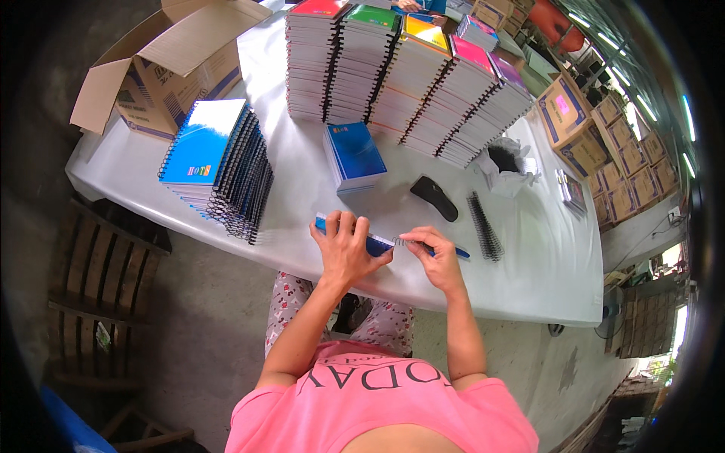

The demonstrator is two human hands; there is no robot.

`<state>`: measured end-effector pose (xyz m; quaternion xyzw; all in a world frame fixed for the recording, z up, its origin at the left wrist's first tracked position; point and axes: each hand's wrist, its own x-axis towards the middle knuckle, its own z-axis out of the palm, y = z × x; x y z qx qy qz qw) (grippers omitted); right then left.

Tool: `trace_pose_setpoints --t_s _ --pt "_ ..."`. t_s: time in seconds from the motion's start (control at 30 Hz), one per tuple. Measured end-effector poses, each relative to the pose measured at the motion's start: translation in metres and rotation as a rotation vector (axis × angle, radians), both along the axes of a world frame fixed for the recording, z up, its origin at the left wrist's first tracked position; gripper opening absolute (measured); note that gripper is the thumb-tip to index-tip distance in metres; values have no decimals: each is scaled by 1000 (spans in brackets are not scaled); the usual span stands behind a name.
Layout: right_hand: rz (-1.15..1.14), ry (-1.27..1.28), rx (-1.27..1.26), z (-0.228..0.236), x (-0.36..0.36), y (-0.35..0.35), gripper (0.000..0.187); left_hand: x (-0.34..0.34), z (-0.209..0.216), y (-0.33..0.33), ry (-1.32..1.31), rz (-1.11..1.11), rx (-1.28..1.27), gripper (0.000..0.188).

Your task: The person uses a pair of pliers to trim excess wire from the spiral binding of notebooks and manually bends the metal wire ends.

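My left hand (345, 245) is wrapped over a thin blue notebook (379, 246) at the table's front edge, gripping it with the spine side toward the right. My right hand (439, 260) pinches a dark spiral binding coil (399, 241) at the notebook's right end. A slim blue stick, perhaps a pen (462, 254), shows beside the right fingers; whether it is held or lies on the table I cannot tell. Just beyond stands a stack of blue notebooks without coils (353, 155). At the left rises a stack of coil-bound blue notebooks (202, 147).
Tall stacks of spiral notebooks (408, 75) in several colours line the far side. Right of the hands lie a black curved object (434, 198) and loose black coils (485, 226). A white bag (507, 180) holds dark items. An open carton (181, 83) stands far left.
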<state>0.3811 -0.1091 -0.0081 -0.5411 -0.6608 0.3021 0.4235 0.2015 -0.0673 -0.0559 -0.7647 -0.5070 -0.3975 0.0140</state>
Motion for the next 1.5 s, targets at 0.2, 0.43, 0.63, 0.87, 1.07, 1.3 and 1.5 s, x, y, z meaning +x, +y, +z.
trace_pose_setpoints --t_s 0.2,0.43,0.63,0.87,1.07,1.3,1.5 --pt "58 40 -70 -2 7 4 18 -1 2 3 35 -5 13 58" --pt "155 -26 -196 -2 13 6 18 -4 0 0 27 -14 27 63" --pt "86 24 -293 19 -7 -2 29 -5 -5 -2 53 -56 15 62" --pt "144 -224 -81 2 2 -5 28 -10 -11 -3 15 -113 42 58" --pt "-117 -581 203 -4 46 46 32 -16 -1 -5 -12 -153 31 52" --pt "-297 -649 -80 -31 81 72 32 -20 12 -1 -136 -195 -1 58" --pt "131 589 82 -8 38 32 37 -22 5 2 -151 -193 10 57"
